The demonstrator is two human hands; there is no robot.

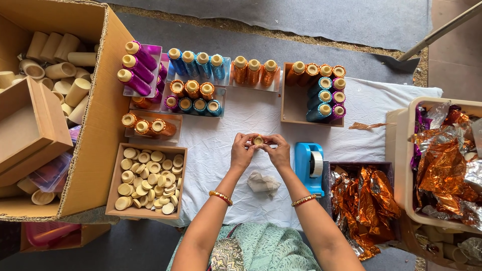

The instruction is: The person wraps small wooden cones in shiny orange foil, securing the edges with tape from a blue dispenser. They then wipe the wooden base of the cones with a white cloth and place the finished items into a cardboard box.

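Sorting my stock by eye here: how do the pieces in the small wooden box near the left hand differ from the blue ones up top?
The cream caps are bare, short and heaped loose in their wooden box; the blue foil-wrapped spools are shiny, longer and lined side by side on a tray. Both show cream round ends.

A grey concrete floor [281,52] is lying under soft, even daylight, with a white cloth [386,108] spreading over it (creased at its right edge). A grey mat [301,17] is stretching along the far side, its frayed border showing.
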